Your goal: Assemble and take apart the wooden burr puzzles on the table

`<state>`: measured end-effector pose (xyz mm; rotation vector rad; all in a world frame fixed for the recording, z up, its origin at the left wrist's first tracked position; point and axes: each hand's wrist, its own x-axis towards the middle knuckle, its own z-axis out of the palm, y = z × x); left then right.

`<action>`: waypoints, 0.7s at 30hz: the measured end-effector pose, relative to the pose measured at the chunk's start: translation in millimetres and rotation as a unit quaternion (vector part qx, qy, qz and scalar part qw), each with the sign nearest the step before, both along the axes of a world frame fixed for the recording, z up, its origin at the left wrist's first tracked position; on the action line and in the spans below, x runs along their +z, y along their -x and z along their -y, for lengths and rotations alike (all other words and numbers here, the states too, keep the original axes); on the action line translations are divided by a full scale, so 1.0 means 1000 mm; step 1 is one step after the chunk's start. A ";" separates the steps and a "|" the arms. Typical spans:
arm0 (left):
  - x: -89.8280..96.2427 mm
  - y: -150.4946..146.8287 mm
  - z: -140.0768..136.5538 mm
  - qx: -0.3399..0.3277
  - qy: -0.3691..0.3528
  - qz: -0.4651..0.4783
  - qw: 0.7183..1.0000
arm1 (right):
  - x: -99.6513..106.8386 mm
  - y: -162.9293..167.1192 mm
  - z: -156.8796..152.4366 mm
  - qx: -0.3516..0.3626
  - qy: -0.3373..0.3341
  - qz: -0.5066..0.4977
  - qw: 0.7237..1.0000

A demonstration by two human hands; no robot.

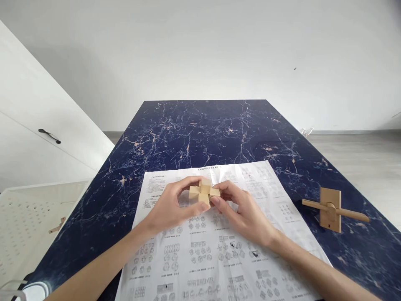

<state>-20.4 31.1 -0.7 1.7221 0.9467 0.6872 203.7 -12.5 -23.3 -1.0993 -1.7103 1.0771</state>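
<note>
A light wooden puzzle (pixel 204 191), made from several square blocks crossing each other, is in the middle, held between the two hands over a printed paper sheet (pixel 177 173). The left hand (pixel 169 209) has a rather wide grip: its fingers curve around the far left side, and its thumb lies along the front block. The right hand (pixel 241 205) has a narrower grip, with thumb and fingertips closed on the right block. I cannot tell if the puzzle touches the sheet (the hands hide its lower part). The sheet, full of small drawings, lies on a dark blue table (pixel 200 133) with pale veins. To the right, near the table edge, lies a wooden board with a crossing stick (pixel 330 209).
</note>
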 end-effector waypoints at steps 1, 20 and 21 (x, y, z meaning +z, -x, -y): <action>0.000 -0.001 0.001 0.004 0.011 -0.009 1.000 | 0.002 0.000 0.000 0.012 0.016 0.004 1.000; 0.006 -0.004 0.006 -0.062 0.106 0.052 0.991 | -0.009 -0.002 0.003 -0.063 -0.252 0.113 0.959; 0.007 -0.005 0.007 -0.062 0.118 0.056 0.989 | -0.008 -0.002 0.003 -0.060 -0.251 0.103 0.960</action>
